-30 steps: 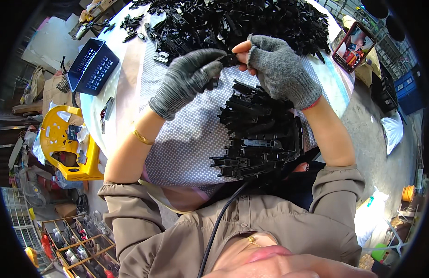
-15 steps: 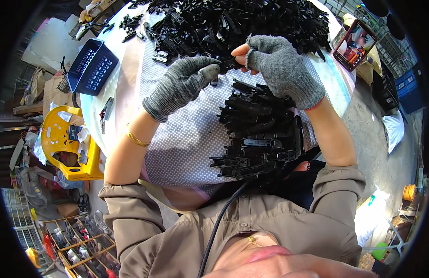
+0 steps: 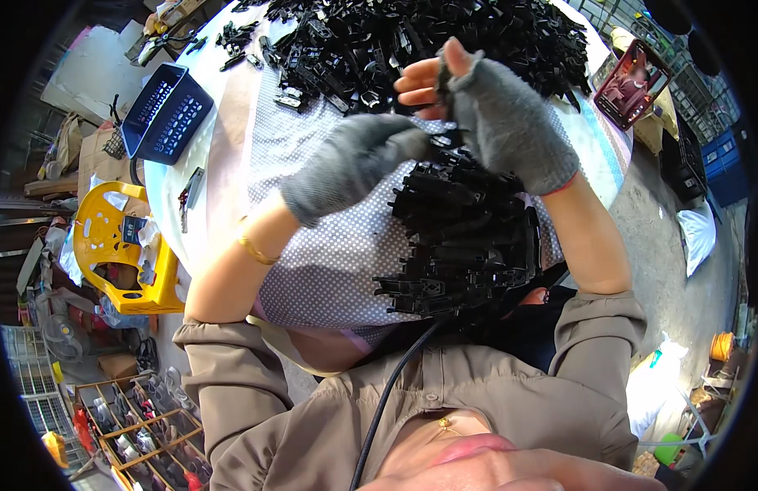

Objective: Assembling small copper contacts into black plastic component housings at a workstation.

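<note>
My left hand (image 3: 354,164), in a grey knit glove, is closed on a small black plastic part (image 3: 446,139) jutting from its fingertips, blurred by motion. Just right of it, my right hand (image 3: 510,119), in a grey glove with bare fingertips, has its thumb and fingers spread apart; its palm is partly hidden. Below both hands lies a stack of black plastic parts (image 3: 469,245), roughly lined up side by side near my lap. Beyond them, a large loose heap of similar black parts (image 3: 428,49) covers the far side of the table.
The table (image 3: 305,254) has a dotted cloth. At its left stand a dark blue basket (image 3: 168,119) and a small cutting tool (image 3: 189,196). A phone (image 3: 633,86) is propped at the right edge. A yellow plastic chair (image 3: 109,250) stands left of the table.
My left hand has moved right with a black part, over the lined-up stack. My right hand has let go of the part and spread its fingers, its thumb lifting.
</note>
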{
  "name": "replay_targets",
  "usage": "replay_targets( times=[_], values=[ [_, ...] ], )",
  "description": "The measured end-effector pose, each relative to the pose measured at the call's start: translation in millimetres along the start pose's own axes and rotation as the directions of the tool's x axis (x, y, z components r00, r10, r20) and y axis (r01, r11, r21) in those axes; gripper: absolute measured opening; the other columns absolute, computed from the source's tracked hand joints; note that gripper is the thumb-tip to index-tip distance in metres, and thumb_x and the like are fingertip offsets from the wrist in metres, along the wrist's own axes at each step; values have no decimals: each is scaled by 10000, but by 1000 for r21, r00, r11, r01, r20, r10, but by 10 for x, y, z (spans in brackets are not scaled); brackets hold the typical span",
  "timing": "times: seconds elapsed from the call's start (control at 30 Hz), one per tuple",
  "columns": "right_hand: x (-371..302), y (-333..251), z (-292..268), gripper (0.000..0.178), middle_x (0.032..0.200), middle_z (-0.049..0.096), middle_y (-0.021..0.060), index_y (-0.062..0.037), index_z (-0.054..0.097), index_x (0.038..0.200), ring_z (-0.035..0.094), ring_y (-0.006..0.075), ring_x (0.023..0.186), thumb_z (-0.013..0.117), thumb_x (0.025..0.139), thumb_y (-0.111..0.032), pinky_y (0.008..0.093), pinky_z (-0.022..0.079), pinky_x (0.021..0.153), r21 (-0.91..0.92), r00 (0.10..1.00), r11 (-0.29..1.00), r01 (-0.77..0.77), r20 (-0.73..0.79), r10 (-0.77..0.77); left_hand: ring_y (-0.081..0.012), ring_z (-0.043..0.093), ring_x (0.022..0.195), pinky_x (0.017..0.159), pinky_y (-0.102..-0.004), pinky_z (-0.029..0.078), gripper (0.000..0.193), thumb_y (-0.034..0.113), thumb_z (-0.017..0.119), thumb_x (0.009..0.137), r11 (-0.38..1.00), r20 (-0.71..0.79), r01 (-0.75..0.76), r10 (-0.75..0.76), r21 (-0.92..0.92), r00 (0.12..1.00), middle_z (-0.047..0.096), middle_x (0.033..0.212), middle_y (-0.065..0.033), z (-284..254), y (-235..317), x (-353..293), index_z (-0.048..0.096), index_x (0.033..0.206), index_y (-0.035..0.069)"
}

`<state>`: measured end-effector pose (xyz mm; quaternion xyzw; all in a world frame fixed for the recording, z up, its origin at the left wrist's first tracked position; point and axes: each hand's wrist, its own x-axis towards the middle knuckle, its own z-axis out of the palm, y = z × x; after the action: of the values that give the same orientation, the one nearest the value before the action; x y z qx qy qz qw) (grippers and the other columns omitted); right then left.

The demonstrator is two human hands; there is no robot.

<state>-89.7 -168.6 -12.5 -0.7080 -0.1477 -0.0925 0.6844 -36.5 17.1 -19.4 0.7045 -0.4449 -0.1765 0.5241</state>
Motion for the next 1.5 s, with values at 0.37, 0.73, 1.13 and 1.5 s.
replay_targets(
  times=[0.37, 0.73, 1.13, 1.5],
  values=[
    [-59, -98, 145, 878, 946, 603, 149, 33, 557, 1036, 590, 204, 877, 212, 781, -733, 308, 460, 833, -116, 990, 992, 50, 138, -34, -316, 582, 757, 692, -369, 473, 249, 223, 553, 838, 902, 190, -84, 2, 423, 982, 585, 839, -149, 193, 242, -35, 577, 1003, 39],
    [176, 211, 199, 180, 794, 566, 65, -55, 621, 954, 580, 165, 779, 596, 812, -162, 276, 501, 692, -714, 962, 655, 250, 262, -81, -253, 597, 828, 739, -315, 485, 227, 25, 599, 755, 690, -89, -57, 174, 721, 981, 605, 891, -126, -874, -549, 222, 631, 972, 82],
    [63, 90, 182, 191, 841, 567, 85, -71, 621, 886, 572, 228, 870, 561, 791, -225, 354, 458, 781, -904, 955, 428, 27, 150, 257, -288, 553, 833, 722, -360, 465, 314, 51, 600, 729, 495, 87, -85, 18, 865, 996, 528, 930, -103, -884, -514, 222, 596, 1037, 112],
    [-19, 244, -188, 170, 846, 582, 138, -24, 620, 833, 575, 284, 831, 573, 724, -146, 373, 457, 770, -941, 998, 336, 39, 21, -58, -306, 585, 757, 713, -383, 465, 203, 170, 561, 817, 647, 92, 45, -177, 761, 980, 608, 796, -156, -738, -264, 133, 573, 983, 53]
  ],
)
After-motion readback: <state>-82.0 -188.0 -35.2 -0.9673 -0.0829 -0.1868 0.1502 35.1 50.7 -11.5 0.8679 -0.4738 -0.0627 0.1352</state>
